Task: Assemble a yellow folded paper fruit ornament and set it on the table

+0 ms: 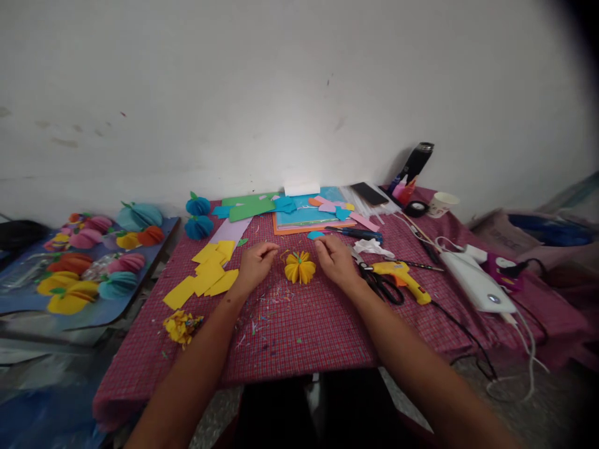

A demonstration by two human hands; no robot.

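Note:
A yellow folded-paper ball with a small green leaf on top sits on the red checked cloth. My left hand rests on the cloth just left of it, fingers curled, holding nothing that I can see. On the other side lies my right hand, fingers loosely bent and close to the ball without gripping it. Yellow paper pieces lie left of my left hand. Black-handled scissors and a yellow glue gun lie right of my right hand.
Coloured paper sheets and two blue paper balls lie at the back. A tray of finished paper balls stands at the left. Yellow scraps sit near the front left. A white power bank, cables, a paper cup and a black bottle stand at the right.

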